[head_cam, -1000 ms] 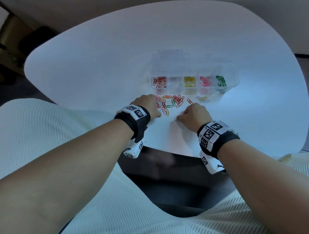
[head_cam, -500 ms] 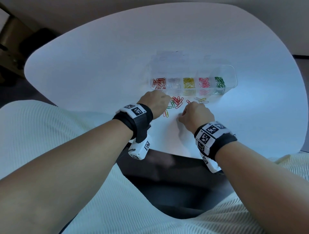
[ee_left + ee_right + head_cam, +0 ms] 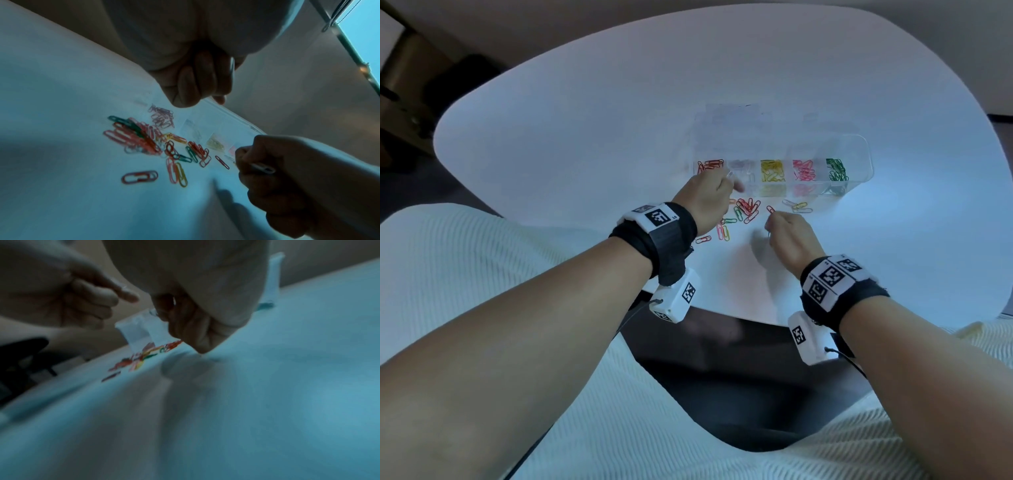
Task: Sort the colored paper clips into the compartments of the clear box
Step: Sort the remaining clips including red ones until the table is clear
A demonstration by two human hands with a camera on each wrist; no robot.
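Note:
The clear box (image 3: 859, 144) stands on the white table with red, pale, yellow, pink and green clips in separate compartments. Loose mixed clips (image 3: 747, 209) lie in front of it, also seen as a pile of clips (image 3: 144, 138) in the left wrist view. My left hand (image 3: 730, 181) hovers at the box's near wall by the pale compartment, pinching a pale clip (image 3: 232, 65). My right hand (image 3: 774, 224) is curled just right of the pile and holds a white clip (image 3: 264, 168). A single red clip (image 3: 770, 209) lies just beyond its fingertips.
A few clips, one yellow (image 3: 799, 206), lie apart on the table to the right of the pile. The table's near edge (image 3: 722, 313) runs just below both wrists. A dark chair (image 3: 465, 78) stands beyond the table's far left.
My left hand has lifted off the loose pile and moved forward to the box's near wall. My right hand has shifted slightly forward, toward the single red clip.

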